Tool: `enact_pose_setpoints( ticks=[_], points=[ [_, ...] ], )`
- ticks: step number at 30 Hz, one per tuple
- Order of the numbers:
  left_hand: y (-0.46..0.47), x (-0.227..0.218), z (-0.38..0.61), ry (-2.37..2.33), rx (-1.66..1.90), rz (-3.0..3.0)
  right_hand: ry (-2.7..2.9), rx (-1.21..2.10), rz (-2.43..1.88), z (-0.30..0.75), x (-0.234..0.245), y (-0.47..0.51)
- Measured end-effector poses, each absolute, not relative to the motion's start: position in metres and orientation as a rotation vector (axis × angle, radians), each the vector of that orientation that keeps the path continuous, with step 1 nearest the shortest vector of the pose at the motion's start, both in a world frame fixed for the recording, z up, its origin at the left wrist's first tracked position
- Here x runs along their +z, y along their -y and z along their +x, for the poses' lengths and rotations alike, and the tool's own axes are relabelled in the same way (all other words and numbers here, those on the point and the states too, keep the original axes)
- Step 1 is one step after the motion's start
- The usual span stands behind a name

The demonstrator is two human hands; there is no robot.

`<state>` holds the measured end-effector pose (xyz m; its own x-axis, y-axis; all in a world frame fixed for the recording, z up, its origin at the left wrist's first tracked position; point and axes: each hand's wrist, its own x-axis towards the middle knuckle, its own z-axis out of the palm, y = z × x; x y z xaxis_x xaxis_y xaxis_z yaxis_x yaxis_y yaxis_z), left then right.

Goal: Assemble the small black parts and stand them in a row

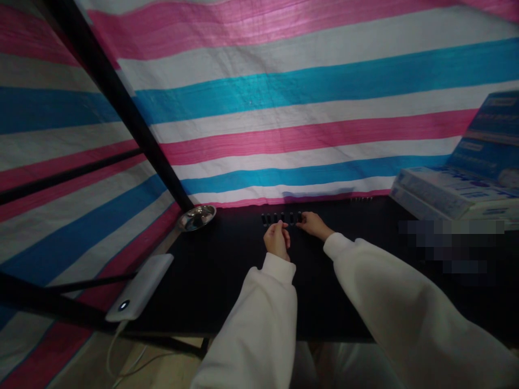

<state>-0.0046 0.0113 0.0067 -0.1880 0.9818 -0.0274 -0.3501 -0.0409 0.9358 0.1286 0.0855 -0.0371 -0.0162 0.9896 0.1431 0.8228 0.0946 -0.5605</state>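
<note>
Left hand (278, 240): fingers drawn together and raised just below the row of small black upright pieces (281, 219); any held item is hidden. Right hand (312, 225): fingertips extended, touching or just beside the row's right end; whether they are closed on a piece cannot be determined. The row stands on the black tabletop (227, 286), between both hands and the striped tarpaulin (284, 129). Left of the grip, near the table's back corner, sits a shallow stainless steel dish (197, 218); its contents cannot be seen. Further left and nearer lies a white power bank (140, 286). Stacked blue-and-white boxes (454, 189) stand well to the right.
</note>
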Motion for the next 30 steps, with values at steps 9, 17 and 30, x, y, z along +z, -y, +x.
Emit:
enact_pose_setpoints(
  ticks=[9, 17, 30],
  points=[
    [-0.016, 0.002, -0.006, -1.110, 1.495, 0.889, 1.990, 0.438, -1.835, 0.147, -0.031, -0.059],
    [-0.022, -0.005, -0.005, -1.207, 1.361, 1.188, 1.967, 0.363, -1.845, 0.183, -0.028, -0.009],
    [-0.018, -0.025, -0.001, -1.348, 0.750, 2.168, 2.009, 0.370, -1.737, 0.176, -0.027, 0.014]
  ],
)
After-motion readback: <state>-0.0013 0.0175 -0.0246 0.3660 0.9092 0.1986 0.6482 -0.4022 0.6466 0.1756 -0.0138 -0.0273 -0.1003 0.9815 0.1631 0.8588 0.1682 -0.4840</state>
